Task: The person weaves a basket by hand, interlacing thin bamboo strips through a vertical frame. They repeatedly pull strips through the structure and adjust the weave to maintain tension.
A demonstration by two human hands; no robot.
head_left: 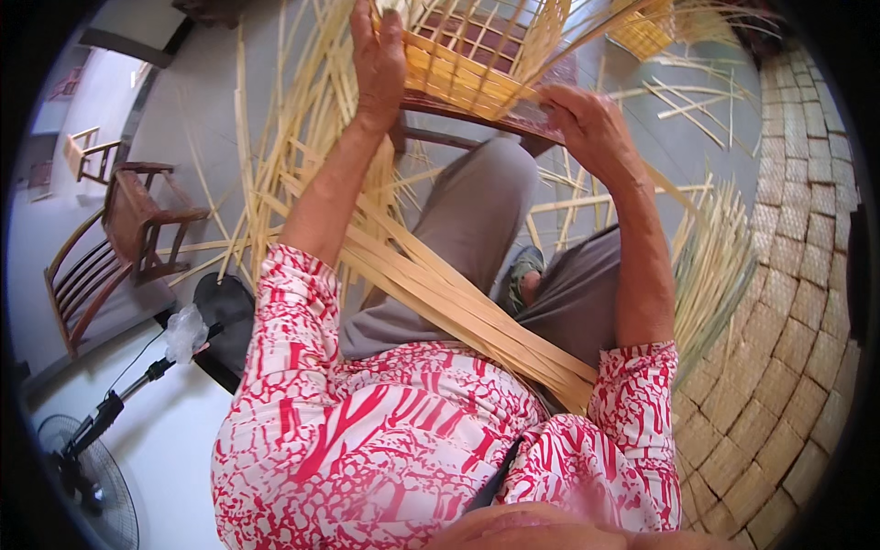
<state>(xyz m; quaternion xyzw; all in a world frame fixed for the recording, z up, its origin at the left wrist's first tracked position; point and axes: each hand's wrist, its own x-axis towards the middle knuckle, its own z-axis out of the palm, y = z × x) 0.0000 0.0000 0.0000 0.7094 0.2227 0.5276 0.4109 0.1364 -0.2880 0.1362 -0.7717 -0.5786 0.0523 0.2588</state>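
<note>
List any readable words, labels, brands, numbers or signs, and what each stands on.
No text is readable in this view.
The woven basket and pale strips show no lettering.
The shirt shows only a red-and-white pattern.
The fan is too small to make out any marking.

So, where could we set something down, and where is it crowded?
Free: the white surface between the fan and the printed shirt; grey floor between the wooden chair and the loose strips. Crowded: beside the left forearm, where those strips heap, and the lap, under a strip bundle.
</note>
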